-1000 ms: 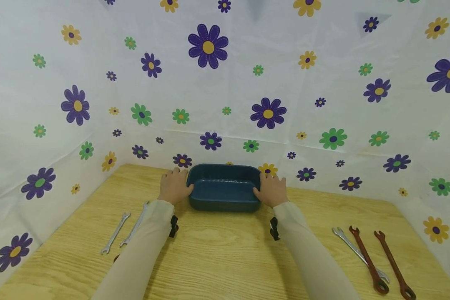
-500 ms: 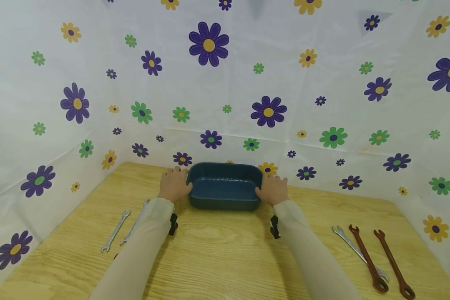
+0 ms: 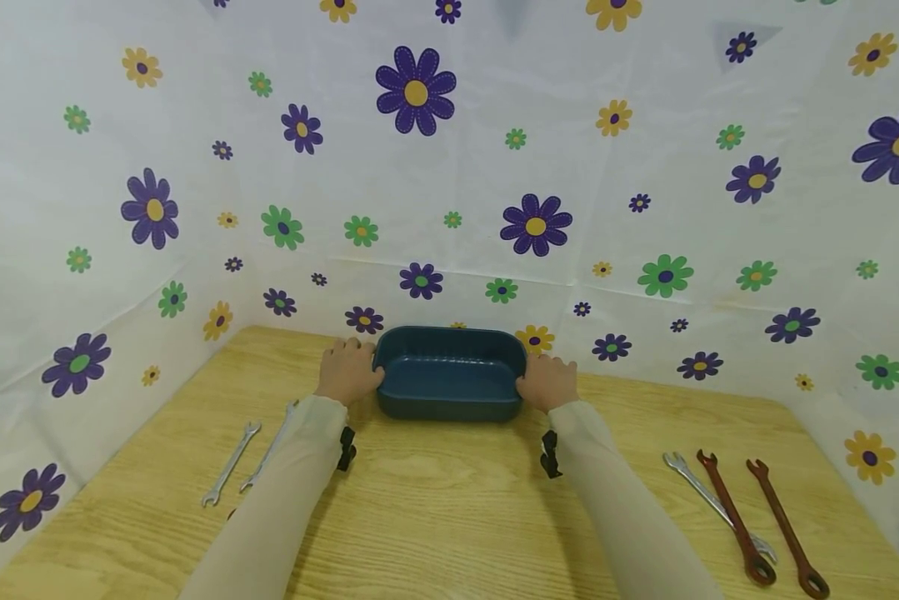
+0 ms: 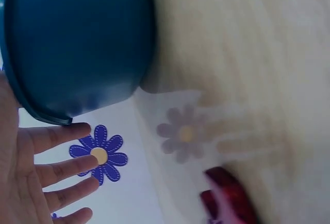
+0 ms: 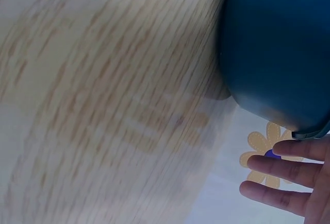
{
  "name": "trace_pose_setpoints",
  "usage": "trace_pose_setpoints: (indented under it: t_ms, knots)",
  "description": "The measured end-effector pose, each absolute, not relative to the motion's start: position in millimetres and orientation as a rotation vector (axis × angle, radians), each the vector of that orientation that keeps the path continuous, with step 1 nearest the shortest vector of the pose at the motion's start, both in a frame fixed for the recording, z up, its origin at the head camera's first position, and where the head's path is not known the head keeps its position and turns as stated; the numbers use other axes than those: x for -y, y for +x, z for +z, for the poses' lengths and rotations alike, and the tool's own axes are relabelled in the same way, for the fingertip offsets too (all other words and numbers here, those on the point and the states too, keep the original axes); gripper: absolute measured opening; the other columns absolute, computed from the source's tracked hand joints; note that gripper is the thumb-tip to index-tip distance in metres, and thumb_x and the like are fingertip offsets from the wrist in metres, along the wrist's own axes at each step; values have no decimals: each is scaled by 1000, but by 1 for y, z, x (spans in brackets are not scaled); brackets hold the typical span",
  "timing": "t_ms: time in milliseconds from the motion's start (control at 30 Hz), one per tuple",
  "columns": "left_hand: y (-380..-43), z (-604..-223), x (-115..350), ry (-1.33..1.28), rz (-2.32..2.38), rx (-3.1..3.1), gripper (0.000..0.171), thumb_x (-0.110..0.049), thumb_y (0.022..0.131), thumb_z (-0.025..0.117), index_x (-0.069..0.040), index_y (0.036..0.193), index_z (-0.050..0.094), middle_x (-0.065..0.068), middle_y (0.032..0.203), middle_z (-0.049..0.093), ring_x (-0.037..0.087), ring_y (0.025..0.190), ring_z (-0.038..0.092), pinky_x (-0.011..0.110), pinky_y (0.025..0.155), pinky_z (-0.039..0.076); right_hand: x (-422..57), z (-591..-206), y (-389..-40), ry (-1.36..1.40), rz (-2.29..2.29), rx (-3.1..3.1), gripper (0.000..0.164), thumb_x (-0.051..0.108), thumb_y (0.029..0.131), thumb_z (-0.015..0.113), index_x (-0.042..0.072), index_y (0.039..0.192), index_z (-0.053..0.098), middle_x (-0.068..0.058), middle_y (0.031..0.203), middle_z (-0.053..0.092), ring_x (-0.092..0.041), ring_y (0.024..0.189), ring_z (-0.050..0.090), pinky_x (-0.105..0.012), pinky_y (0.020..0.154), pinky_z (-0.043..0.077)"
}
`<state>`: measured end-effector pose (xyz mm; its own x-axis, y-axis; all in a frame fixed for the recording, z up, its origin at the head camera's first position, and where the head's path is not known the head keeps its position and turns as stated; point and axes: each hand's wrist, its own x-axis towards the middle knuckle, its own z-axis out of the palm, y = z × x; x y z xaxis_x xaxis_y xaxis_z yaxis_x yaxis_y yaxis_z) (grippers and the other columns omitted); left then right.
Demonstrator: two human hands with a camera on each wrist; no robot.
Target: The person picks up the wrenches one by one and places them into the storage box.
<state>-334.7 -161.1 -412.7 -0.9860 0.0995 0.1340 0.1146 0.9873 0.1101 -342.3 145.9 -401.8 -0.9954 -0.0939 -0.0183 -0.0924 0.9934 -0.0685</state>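
A dark teal oblong plastic bin [image 3: 449, 410] stands against the back curtain in the head view, with a bare inside. My left hand [image 3: 347, 372] is at its left end, the thumb at the rim. At the opposite end is my right hand [image 3: 550, 383], its thumb beside the rim. In the left wrist view the fingers [image 4: 67, 171] are straight and spread, the index finger right at the rim's corner. Straight fingers [image 5: 286, 170] show in the right wrist view too, the uppermost one just under the rim.
Two silver wrenches [image 3: 230, 465] lie at left, one partly behind the left sleeve. A silver wrench [image 3: 692, 479] and two reddish-brown wrenches [image 3: 786, 525] lie at right on the wooden table [image 3: 434, 517]. A glossy red pronged object [image 4: 232, 195] shows in the left wrist view.
My right hand has shifted slightly right, and its thumb has moved from over the bin's rim to its outer edge. The left hand and the bin stay nearly still.
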Motion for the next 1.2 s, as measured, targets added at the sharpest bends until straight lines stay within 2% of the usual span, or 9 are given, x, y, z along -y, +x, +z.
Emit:
trace_pose_setpoints:
  t_ms: [200,433,767,1000,1200]
  knots:
    - [-336,-407,157,-138,-163,3058,53,-33,84,59,2,124,54,23,122,54,40,114,48,55,99,36,-145,-401,-343,-115,-143,-3085,39,27,87,54,0,115,58,-17,110,66,-36,101,60,-58,98,36]
    - [-335,-407,156,-125,-185,3058,51,-28,84,58,4,124,54,24,121,54,41,114,47,55,99,36,-144,-400,-342,-99,-179,-3074,37,26,87,55,0,114,59,-17,107,68,-35,97,62,-58,98,37]
    - [-335,-415,156,-94,-238,3044,53,-30,91,51,0,134,46,25,127,51,42,115,48,55,97,39,-148,-404,-342,-77,-283,-3050,50,24,87,49,1,131,49,-19,121,62,-39,109,59,-60,100,35]
    - [-335,-415,156,-90,-316,3086,53,-29,92,48,2,134,43,26,129,50,44,114,50,56,94,42,-148,-407,-343,-46,-396,-3004,49,22,90,47,-2,132,45,-20,123,60,-29,98,60,-48,92,48]
    - [-336,-416,156,-74,-483,3102,51,-24,93,48,4,135,42,25,131,51,43,116,52,55,95,43,-148,-409,-343,-54,-477,-2998,42,18,92,45,-6,126,48,-21,114,62,-27,89,60,-44,85,51]
